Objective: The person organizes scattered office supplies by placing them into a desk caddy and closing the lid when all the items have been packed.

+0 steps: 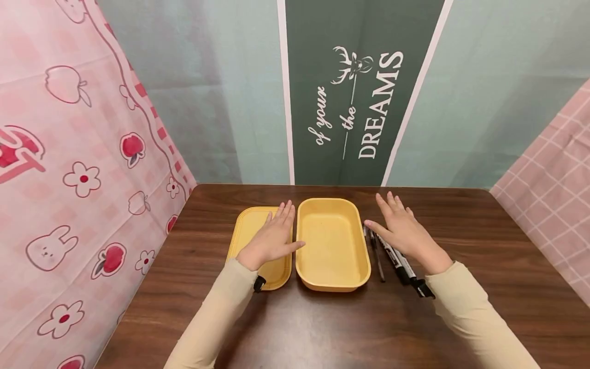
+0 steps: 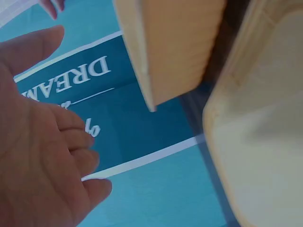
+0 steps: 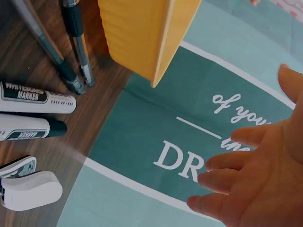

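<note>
A yellow rectangular box [image 1: 329,251], without a cover, stands on the table between the two hands. Beside it on the left lies a flat yellow lid [image 1: 249,225]. My left hand [image 1: 272,238] is held over the lid with fingers extended, its thumb overlapping the box's left rim in the head view. Fingers spread, my right hand [image 1: 405,230] hovers to the right of the box, over two whiteboard markers [image 3: 35,99] and two pens [image 3: 78,42]. Neither hand holds anything. Next to the markers, the right wrist view shows a small white rounded object [image 3: 33,189], partly cut off.
The dark wooden table [image 1: 322,328] ends at a green cloth backdrop [image 1: 258,102] with white lettering. A pink patterned cloth [image 1: 83,215] hangs along the left side, and a pink checked one [image 1: 553,200] along the right.
</note>
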A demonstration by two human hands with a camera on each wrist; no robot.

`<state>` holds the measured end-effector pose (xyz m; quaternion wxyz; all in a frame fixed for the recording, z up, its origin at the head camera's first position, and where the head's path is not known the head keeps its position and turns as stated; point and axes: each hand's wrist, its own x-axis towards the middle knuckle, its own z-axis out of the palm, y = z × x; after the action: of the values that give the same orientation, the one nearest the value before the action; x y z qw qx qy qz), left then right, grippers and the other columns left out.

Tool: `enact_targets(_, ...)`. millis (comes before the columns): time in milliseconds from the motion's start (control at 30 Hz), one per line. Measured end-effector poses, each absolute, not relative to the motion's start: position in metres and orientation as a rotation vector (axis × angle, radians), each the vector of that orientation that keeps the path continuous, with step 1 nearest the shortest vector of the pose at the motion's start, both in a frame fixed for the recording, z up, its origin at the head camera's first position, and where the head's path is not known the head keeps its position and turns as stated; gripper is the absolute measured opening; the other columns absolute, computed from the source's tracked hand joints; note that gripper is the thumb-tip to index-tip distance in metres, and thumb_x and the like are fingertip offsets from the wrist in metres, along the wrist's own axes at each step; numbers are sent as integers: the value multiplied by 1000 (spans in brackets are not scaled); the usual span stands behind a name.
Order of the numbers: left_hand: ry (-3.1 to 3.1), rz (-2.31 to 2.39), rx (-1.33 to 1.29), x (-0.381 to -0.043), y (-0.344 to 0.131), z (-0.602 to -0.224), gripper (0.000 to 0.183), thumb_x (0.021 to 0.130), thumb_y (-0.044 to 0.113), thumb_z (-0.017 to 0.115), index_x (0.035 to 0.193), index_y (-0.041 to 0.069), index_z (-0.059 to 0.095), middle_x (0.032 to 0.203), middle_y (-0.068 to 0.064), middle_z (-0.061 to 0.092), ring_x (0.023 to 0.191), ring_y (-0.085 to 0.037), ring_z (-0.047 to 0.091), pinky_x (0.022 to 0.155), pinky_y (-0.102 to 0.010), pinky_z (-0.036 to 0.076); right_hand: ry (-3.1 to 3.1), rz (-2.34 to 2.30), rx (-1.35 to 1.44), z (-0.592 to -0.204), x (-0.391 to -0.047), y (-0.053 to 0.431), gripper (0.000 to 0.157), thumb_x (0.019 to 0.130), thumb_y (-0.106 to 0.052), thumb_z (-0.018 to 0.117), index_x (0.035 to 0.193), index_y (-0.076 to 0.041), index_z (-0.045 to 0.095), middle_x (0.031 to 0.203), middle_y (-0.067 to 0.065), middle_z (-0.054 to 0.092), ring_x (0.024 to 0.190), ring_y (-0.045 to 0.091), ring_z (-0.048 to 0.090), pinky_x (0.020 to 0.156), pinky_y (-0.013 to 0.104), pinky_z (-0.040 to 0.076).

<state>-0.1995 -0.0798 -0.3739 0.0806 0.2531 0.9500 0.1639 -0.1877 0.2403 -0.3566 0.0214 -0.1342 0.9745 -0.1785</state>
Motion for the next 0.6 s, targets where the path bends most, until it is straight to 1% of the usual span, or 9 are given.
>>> enact_targets(33, 2829, 493, 764, -200, -80, -376, 88, 100, 40, 60, 159, -6, 14, 170, -20, 5, 160, -34, 3, 128, -57, 12, 3021, -552, -416, -356, -188, 243, 86, 103, -47, 51, 159, 7, 15, 162, 39, 9, 150, 59, 11, 118, 74, 15)
enact_targets(133, 2795, 531, 787, -200, -82, -387, 86, 100, 36, 61, 158, -8, 16, 169, -22, 8, 159, -35, 6, 127, -59, 14, 3015, -517, -404, -357, -189, 250, 89, 101, -44, 57, 157, 11, 15, 158, 42, 22, 146, 60, 22, 115, 72, 27)
enact_targets(200, 2771, 549, 791, -199, -84, -395, 84, 100, 34, 61, 158, -10, 17, 169, -23, 9, 159, -37, 7, 127, -59, 14, 3012, -482, -402, -361, -189, 256, 87, 100, -41, 61, 155, 14, 21, 152, 44, 32, 141, 60, 31, 110, 71, 35)
enact_targets(267, 2758, 570, 792, -198, -86, -401, 83, 101, 33, 60, 157, -10, 17, 169, -24, 9, 159, -39, 8, 127, -60, 14, 3017, -446, -401, -364, -191, 263, 83, 99, -37, 62, 151, 17, 28, 147, 45, 39, 137, 60, 38, 106, 69, 40)
enact_targets(333, 2753, 574, 791, -199, -86, -406, 82, 101, 33, 59, 157, -11, 17, 168, -25, 9, 158, -40, 9, 127, -60, 15, 3034, -425, -400, -368, -195, 270, 75, 99, -31, 63, 146, 20, 36, 144, 46, 42, 134, 60, 41, 105, 68, 42)
enact_targets(433, 2755, 583, 787, -201, -85, -409, 81, 102, 32, 59, 156, -12, 18, 168, -26, 9, 158, -41, 10, 127, -59, 16, 3054, -417, -391, -375, -201, 282, 64, 98, -24, 64, 138, 23, 44, 139, 45, 47, 130, 59, 45, 103, 67, 43)
enact_targets(500, 2758, 583, 786, -202, -84, -411, 80, 102, 32, 58, 156, -12, 19, 168, -25, 10, 158, -41, 11, 127, -59, 16, 3069, -424, -380, -380, -204, 291, 57, 96, -20, 65, 131, 23, 51, 131, 44, 52, 121, 57, 52, 98, 65, 47)
enact_targets(600, 2766, 567, 797, -202, -82, -410, 77, 103, 33, 56, 157, -10, 21, 169, -23, 12, 158, -39, 11, 127, -59, 16, 3078, -447, -356, -387, -208, 305, 45, 94, -14, 66, 120, 21, 58, 117, 41, 59, 104, 51, 61, 86, 60, 53)
